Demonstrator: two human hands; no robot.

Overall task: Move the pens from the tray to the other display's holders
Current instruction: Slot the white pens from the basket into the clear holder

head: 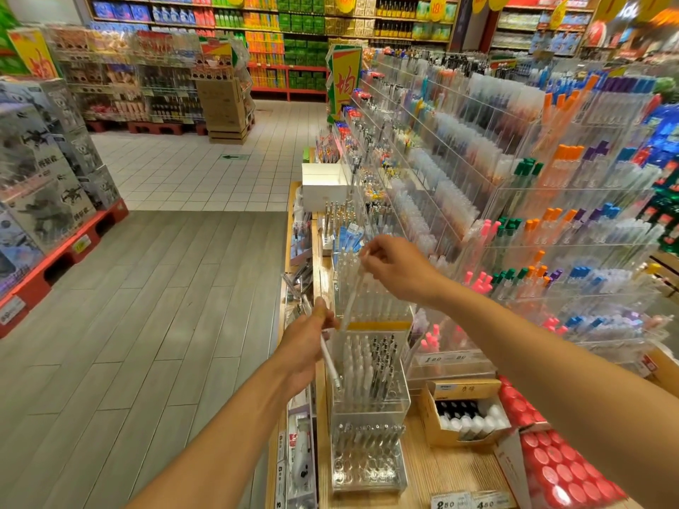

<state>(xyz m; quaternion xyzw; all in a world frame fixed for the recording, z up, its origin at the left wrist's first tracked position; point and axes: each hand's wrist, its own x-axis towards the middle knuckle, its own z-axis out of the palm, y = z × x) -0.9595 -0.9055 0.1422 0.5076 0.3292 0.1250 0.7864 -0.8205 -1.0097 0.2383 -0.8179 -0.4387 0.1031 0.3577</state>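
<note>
Left hand point(305, 345) is pinching a white pen point(329, 362), grip clamped on its upper end; the pen is slanting down with its tip at the near-left edge of a clear acrylic holder block point(369, 391) on the wooden worktop point(441, 468); that block is carrying white pens on its left side and dark metallic pens on its right, all standing upright in holes. Right hand point(395, 268) is reaching over a taller clear holder point(371, 288) behind it, fingers curled and pinching a clear pen point(352, 292) that is hanging down along the holder's front-left; this holder is standing packed with clear-barrelled pens; a yellow strip is running along its base. Nearest the camera, a lower clear block point(367, 457) is showing mostly bare round holes, with a row of pens at its back edge. A cardboard box point(464, 413) to the right is holding black-capped and white-capped bottles or markers, too blurred to tell which; red round-capped items point(551, 461) are lying packed beside it. A white open box point(323, 185) is sitting further along the worktop; contents not visible. Tiered acrylic racks point(532, 200) on the right are holding pens with pink, green, orange, purple and blue caps; price labels point(468, 500) are sitting at the front edge. No tray can be made out clearly.
</note>
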